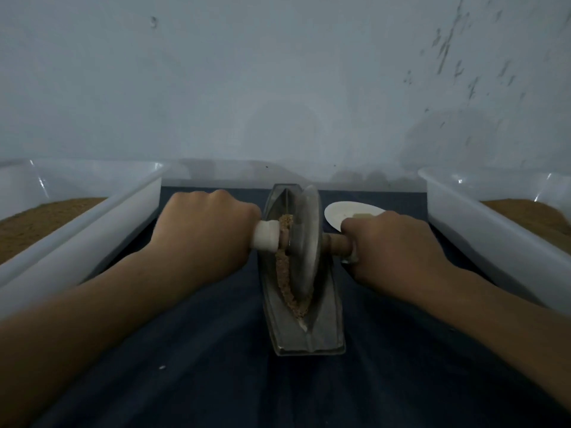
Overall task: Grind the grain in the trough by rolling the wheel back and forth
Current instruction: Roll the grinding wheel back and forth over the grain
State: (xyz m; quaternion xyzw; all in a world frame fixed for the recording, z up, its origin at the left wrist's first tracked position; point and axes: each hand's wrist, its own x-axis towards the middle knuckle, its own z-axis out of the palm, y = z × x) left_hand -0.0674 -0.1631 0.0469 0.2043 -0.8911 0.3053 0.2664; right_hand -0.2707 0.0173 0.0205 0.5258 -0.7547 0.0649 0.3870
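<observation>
Both axle ends of the metal wheel [304,242] are gripped by left hand [205,230] and right hand [391,251], above grain [285,282] in the trough [321,329].

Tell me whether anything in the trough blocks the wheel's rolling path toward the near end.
Nothing solid does. Only the grain lies in the trough ahead of the wheel, which is what it should crush. Left hand and right hand grip the axle handles outside the trough.

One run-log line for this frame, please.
step: grinding | left hand: shut on handle | right hand: shut on handle | wheel: upright in trough | grain: left of wheel
</observation>
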